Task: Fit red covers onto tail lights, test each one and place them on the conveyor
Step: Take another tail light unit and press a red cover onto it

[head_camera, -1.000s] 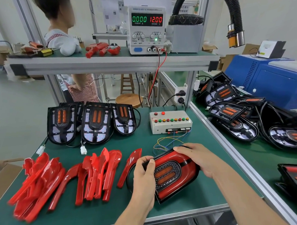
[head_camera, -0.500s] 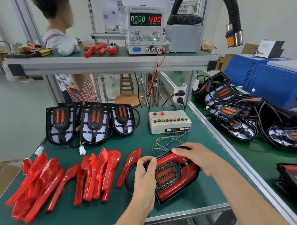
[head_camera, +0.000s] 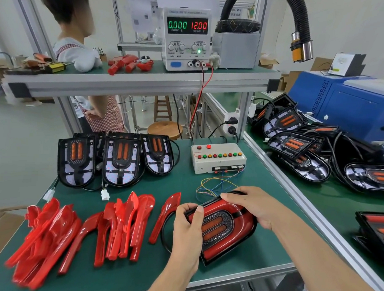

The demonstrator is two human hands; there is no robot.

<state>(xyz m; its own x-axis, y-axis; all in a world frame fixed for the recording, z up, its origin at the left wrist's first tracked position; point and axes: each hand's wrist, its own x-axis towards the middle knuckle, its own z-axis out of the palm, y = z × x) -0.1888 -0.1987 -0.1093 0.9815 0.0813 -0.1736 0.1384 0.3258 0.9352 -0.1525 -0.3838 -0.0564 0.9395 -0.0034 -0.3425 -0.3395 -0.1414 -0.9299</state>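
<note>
A tail light with its red cover fitted lies on the green table near the front edge. My left hand grips its left end, thumb on top. My right hand lies over its far edge, fingers curled round the rim. Loose red covers are spread to the left, with a bigger heap at the far left. Three uncovered tail lights stand in a row behind them. The test box with coloured buttons sits behind the held light, its thin wires trailing toward it.
A power supply on the upper shelf reads 0.000 and 12.00. The conveyor on the right carries several tail lights and a blue machine. A person stands behind the shelf at the left. A black hose hangs at top right.
Both hands keep their hold on the covered tail light; my left thumb has shifted slightly along its edge. The light stays in place.
</note>
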